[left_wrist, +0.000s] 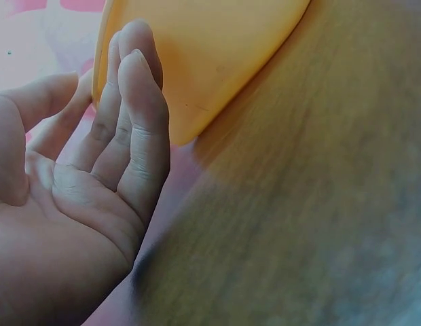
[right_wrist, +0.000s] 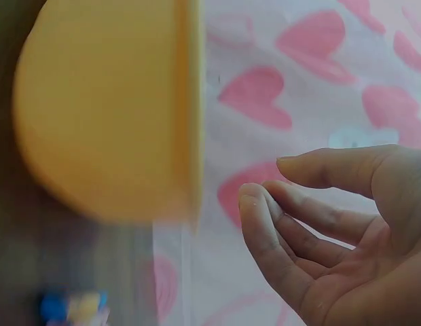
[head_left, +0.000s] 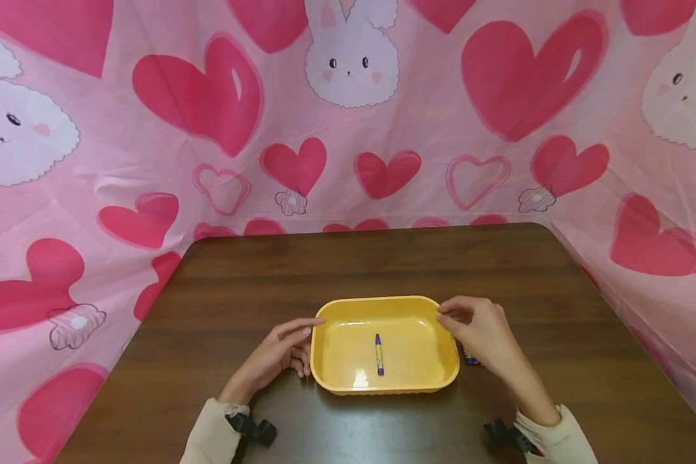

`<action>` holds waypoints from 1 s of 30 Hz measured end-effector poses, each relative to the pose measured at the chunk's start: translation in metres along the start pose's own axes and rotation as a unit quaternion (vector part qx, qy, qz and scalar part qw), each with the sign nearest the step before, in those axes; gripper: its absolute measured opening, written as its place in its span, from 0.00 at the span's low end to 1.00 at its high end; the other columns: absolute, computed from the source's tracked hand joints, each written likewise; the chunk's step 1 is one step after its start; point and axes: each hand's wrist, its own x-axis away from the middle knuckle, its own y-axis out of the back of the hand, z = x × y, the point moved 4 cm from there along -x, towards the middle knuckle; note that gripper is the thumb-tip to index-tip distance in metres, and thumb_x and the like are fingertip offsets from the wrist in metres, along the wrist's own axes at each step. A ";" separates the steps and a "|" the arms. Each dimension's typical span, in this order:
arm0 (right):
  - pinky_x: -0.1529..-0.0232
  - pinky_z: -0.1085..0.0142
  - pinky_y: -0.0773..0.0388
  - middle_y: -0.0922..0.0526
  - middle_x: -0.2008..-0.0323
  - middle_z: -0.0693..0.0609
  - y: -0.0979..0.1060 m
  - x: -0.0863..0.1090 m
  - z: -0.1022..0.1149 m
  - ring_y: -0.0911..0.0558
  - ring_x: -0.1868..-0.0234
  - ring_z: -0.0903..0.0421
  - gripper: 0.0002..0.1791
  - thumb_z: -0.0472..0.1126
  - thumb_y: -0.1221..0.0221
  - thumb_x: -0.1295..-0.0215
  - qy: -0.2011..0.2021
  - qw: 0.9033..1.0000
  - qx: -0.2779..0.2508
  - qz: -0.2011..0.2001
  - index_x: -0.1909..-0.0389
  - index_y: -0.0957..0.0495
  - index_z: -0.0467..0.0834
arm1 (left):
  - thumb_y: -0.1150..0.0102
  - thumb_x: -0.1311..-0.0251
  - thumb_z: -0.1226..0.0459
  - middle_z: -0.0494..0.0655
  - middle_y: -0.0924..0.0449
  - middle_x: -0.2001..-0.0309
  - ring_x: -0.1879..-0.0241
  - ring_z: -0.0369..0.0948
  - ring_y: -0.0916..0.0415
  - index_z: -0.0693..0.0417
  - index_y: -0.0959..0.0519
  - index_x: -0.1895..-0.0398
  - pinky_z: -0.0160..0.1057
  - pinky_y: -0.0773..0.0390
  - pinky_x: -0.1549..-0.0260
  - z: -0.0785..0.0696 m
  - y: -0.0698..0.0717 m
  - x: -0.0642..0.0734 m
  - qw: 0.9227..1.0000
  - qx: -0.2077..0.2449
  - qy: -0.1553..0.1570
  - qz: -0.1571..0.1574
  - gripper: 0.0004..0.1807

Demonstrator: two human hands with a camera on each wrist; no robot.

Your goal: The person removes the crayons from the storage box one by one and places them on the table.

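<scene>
A yellow plastic tray [head_left: 417, 361] with raised walls sits on the table in the head view, and a purple-and-yellow crayon [head_left: 379, 356] lies inside it, tip pointing away. My left hand [head_left: 278, 351] is beside the tray's left wall, its index finger reaching to the rim. The left wrist view shows those fingers [left_wrist: 146, 102] loosely extended against the tray's outer side. At the upper right corner of the tray is my right hand [head_left: 484, 328], fingers loosely bent. In the right wrist view nothing lies between its thumb and fingertips, which are apart from the tray.
A small blue-and-yellow item [head_left: 471, 357] lies on the table right of the tray, partly hidden by my right hand. The dark wooden table [head_left: 371, 264] ends at a pink cloth [head_left: 336, 129] with hearts and rabbits, hanging behind and at both sides.
</scene>
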 end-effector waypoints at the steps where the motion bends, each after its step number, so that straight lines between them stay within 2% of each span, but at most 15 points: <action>1: 0.62 0.59 0.16 0.13 0.68 0.53 -0.005 -0.003 0.007 0.15 0.66 0.55 0.04 0.38 0.32 0.39 0.006 1.000 -0.002 0.009 0.64 0.13 0.43 | 0.56 0.22 0.58 0.49 0.17 0.70 0.76 0.42 0.18 0.63 0.37 0.28 0.39 0.17 0.76 0.000 0.000 0.000 1.000 0.000 0.000 -0.001 0.27; 8: 0.66 0.65 0.18 0.16 0.73 0.55 -0.043 -0.022 0.042 0.20 0.71 0.60 0.04 0.34 0.32 0.42 0.051 0.995 0.011 0.081 0.66 0.14 0.40 | 0.54 0.23 0.56 0.49 0.18 0.72 0.77 0.42 0.19 0.62 0.36 0.27 0.40 0.17 0.77 0.002 0.001 0.003 1.000 -0.006 0.004 -0.012 0.28; 12: 0.69 0.68 0.21 0.18 0.75 0.55 -0.061 -0.029 0.052 0.23 0.74 0.61 0.04 0.34 0.31 0.44 0.066 0.992 0.038 0.097 0.68 0.15 0.38 | 0.54 0.23 0.56 0.49 0.18 0.72 0.77 0.43 0.19 0.62 0.36 0.28 0.40 0.17 0.77 0.002 0.001 0.002 1.000 -0.009 0.004 -0.012 0.27; 20: 0.72 0.66 0.26 0.23 0.77 0.53 -0.086 -0.030 0.048 0.28 0.77 0.58 0.07 0.36 0.29 0.44 0.034 0.987 0.095 0.123 0.69 0.16 0.37 | 0.54 0.23 0.57 0.50 0.19 0.72 0.78 0.43 0.19 0.62 0.35 0.28 0.39 0.17 0.77 0.001 0.000 0.000 1.000 -0.014 0.003 -0.010 0.27; 23: 0.77 0.68 0.32 0.27 0.81 0.54 -0.093 -0.030 0.043 0.30 0.80 0.58 0.08 0.38 0.29 0.44 0.025 0.986 0.105 0.130 0.74 0.18 0.39 | 0.56 0.22 0.58 0.49 0.19 0.72 0.78 0.43 0.19 0.62 0.36 0.28 0.39 0.17 0.77 0.001 0.000 0.000 1.000 -0.011 -0.003 -0.004 0.26; 27: 0.82 0.69 0.42 0.37 0.86 0.56 -0.106 -0.027 0.038 0.36 0.85 0.60 0.18 0.41 0.29 0.44 0.036 0.984 0.118 0.131 0.86 0.26 0.43 | 0.57 0.22 0.58 0.49 0.18 0.72 0.77 0.43 0.18 0.63 0.37 0.27 0.39 0.17 0.77 0.000 0.000 0.001 1.000 -0.005 -0.007 0.007 0.26; 30: 0.84 0.69 0.43 0.39 0.88 0.57 -0.118 -0.023 0.036 0.37 0.85 0.60 0.22 0.40 0.29 0.45 0.045 0.980 0.136 0.138 0.89 0.31 0.45 | 0.57 0.22 0.58 0.49 0.18 0.71 0.76 0.43 0.18 0.63 0.37 0.27 0.39 0.17 0.76 0.000 0.000 0.001 1.000 -0.003 -0.005 0.012 0.26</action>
